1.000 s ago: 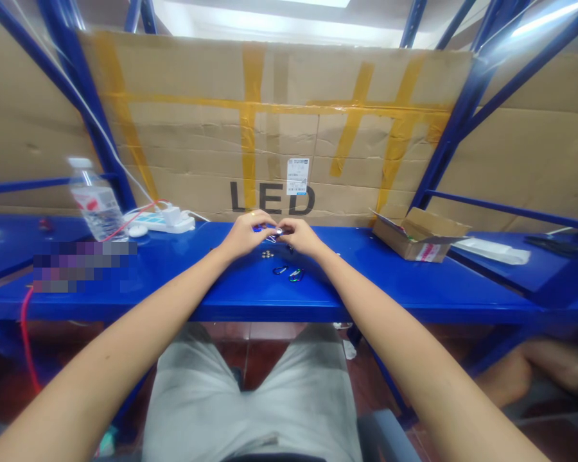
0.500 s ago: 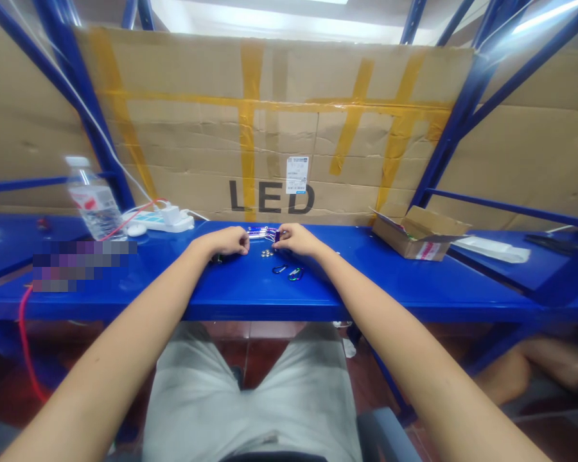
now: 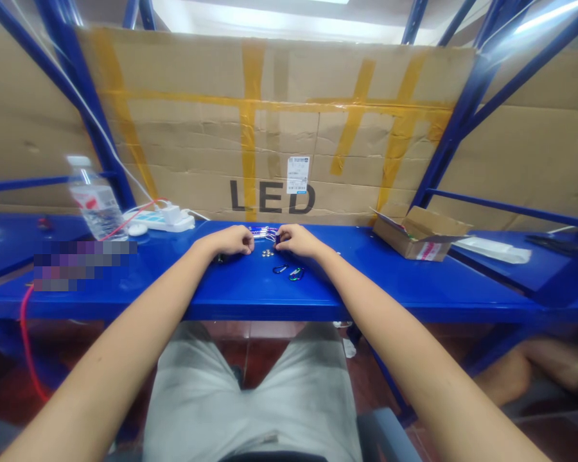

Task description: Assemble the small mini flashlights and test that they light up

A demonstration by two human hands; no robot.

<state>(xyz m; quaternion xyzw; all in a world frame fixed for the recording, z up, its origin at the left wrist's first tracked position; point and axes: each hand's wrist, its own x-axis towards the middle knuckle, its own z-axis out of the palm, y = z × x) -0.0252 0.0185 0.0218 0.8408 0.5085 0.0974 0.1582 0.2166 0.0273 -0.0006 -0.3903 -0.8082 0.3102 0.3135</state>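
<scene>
My right hand [image 3: 293, 240] pinches a small dark purple cylinder [image 3: 277, 237] between thumb and fingers, upright over the blue table. My left hand [image 3: 239, 240] is closed to its left, fingers curled together; what they hold, if anything, is hidden. Between and behind my hands lie shiny purple-blue metal tubes [image 3: 259, 230] with silvery ring-like parts. Just in front of them sits a cluster of several small round silver discs [image 3: 267, 253], like button cells. Nearer me are a dark carabiner [image 3: 280, 269] and carabiners with a green sheen [image 3: 296, 274]. A small dark object [image 3: 220, 258] shows partly under my left wrist.
An open cardboard box [image 3: 419, 234] stands at the right of the blue table [image 3: 270, 301]. To the left are a water bottle [image 3: 96, 202] and a white power strip [image 3: 161, 220] with cables. A large cardboard panel [image 3: 197, 147] backs the table. Another person's leg [image 3: 510, 372] is at right.
My left hand has shifted slightly right, towards the silver discs. My right hand stays nearly in place, the cylinder still in its fingers, sitting slightly lower.
</scene>
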